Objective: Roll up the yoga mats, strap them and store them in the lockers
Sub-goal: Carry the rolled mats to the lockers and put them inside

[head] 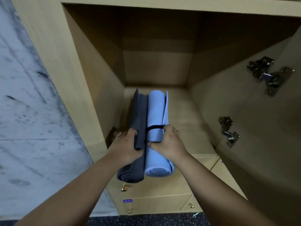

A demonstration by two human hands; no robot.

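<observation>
A bank of light wooden lockers (pixel 53 51) fills the view, one compartment open and shadowed toward its top. Its open door (pixel 260 121) on the right carries two dark metal hinges (pixel 270 74). Closed units below have small brass knobs (pixel 123 188) and a purple number label (pixel 127 200). A grey scuffed wall (pixel 21 111) stands left; dark speckled flooring (pixel 146 220) lies beneath.

Two rolled mats lie side by side in the open locker (pixel 156 69), touching — the left mat (pixel 138 115) is by the left wall, the right mat (pixel 155 111) is beside it. Their near ends stick out past the front edge. A strap (pixel 154 127) goes around the right mat. The left hand (pixel 127 145) is on the left mat, the right hand (pixel 169 142) on the right mat. Two hinges (pixel 267 74) sit on the right — one above the other. Knobs (pixel 123 188) are below the mats.
</observation>
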